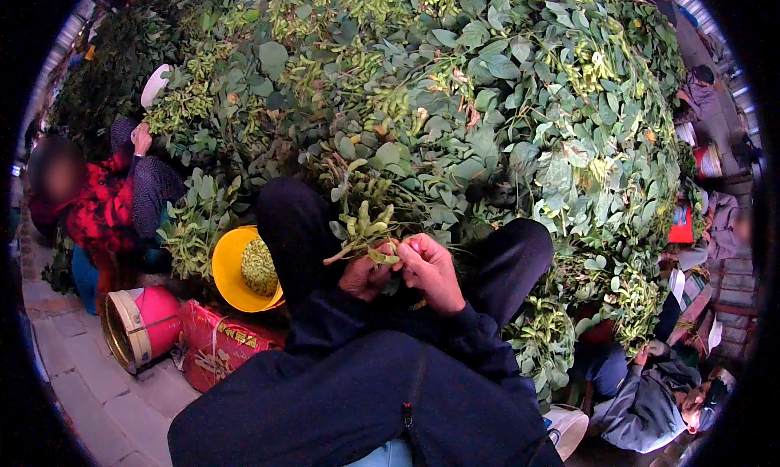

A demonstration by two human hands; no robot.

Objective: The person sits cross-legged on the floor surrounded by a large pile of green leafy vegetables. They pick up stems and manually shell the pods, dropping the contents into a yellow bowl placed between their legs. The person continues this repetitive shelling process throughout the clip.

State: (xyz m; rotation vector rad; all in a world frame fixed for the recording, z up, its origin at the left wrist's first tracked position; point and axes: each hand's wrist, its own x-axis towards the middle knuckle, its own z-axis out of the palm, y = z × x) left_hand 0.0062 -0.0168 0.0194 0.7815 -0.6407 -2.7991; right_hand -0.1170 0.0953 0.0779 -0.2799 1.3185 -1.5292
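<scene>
My left hand (365,276) grips a cut soybean stem (346,253) between my raised knees, with a cluster of plump green pods (364,222) standing up from it. At one green pod (384,258) beside that hand, the fingertips of my right hand (434,273) are pinched together; something small and pink shows near them. A yellow bucket (223,266) is tilted against my left leg, holding many pale green shelled beans (260,268). Directly before me rises a large heap of leafy soybean plants (390,153). My palms and some fingers are hidden.
To my left a person in a red and black top (100,192) sits by the heap. A pink bucket (159,320) lies on its side by a red printed bag (210,348) on the paving (85,369). Another person in grey (646,400) sits at right, near a white bucket (570,427).
</scene>
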